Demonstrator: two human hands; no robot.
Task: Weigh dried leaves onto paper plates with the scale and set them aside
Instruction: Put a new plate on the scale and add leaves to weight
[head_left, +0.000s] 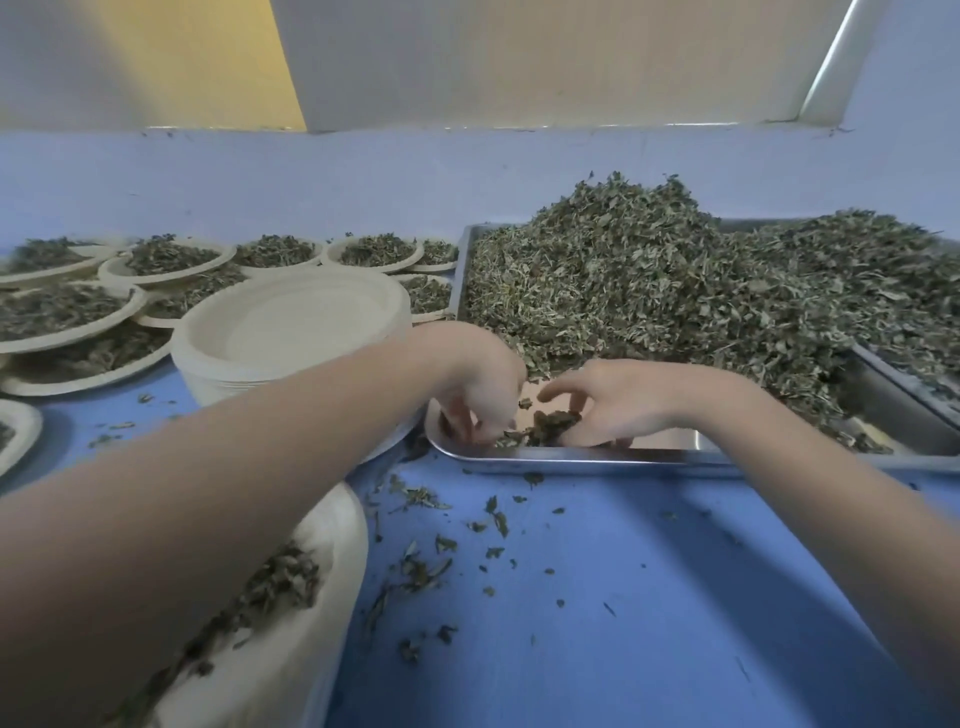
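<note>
Now | both hands (545, 400) gather dried leaves (550, 423) | metal tray (571, 457) (near corner)

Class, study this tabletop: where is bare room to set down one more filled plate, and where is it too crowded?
Free: the blue table in front of the metal tray, right of the near plate; only leaf crumbs there. Crowded: the far left, where filled plates overlap beside the empty plate stack. Both hands occupy the tray's near corner.

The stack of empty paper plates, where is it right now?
In the head view the stack of empty paper plates stands left of centre on the blue table, just left of the metal tray, with filled plates behind it.
</note>
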